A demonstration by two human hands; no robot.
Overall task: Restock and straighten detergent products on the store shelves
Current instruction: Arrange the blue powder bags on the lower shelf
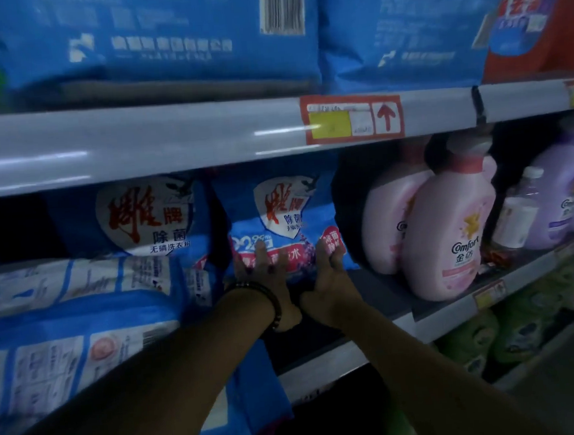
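Observation:
A blue washing-powder bag [280,214] stands upright on the middle shelf [381,299]. My left hand [261,274], with a bead bracelet on the wrist, presses flat against the bag's lower front, fingers straight. My right hand [329,272] grips the bag's lower right corner, fingers curled on it. A matching blue bag [148,218] stands just to the left. Several more blue bags [64,324] lie flat in a stack at the left, under my left forearm.
Pink softener bottles [448,228] stand right of the bag, purple bottles [565,192] farther right. Large blue bags [161,38] fill the upper shelf above a grey rail with a red price tag [351,118]. Green packs [477,339] sit on the shelf below.

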